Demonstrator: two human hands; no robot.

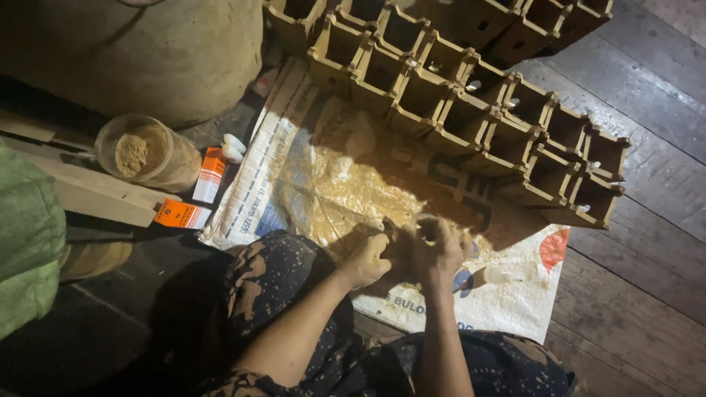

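Observation:
My left hand (370, 260) and my right hand (439, 248) are pressed together over a woven plastic sack (309, 184) spread on the floor. Both close on a small dark wooden piece (399, 237) held between them; its shape is mostly hidden by my fingers and shadow. Yellowish sawdust or powder covers the sack just beyond my hands. A small white tube or bottle (491, 276) lies on the sack right of my right hand.
Rows of small open wooden boxes (471, 110) stand joined at the far side of the sack. At left are a clear jar of tan powder (143, 153), two orange-and-white cartons (210, 175), a wooden plank (95, 192) and a large sack (147, 51). Plank flooring lies at right.

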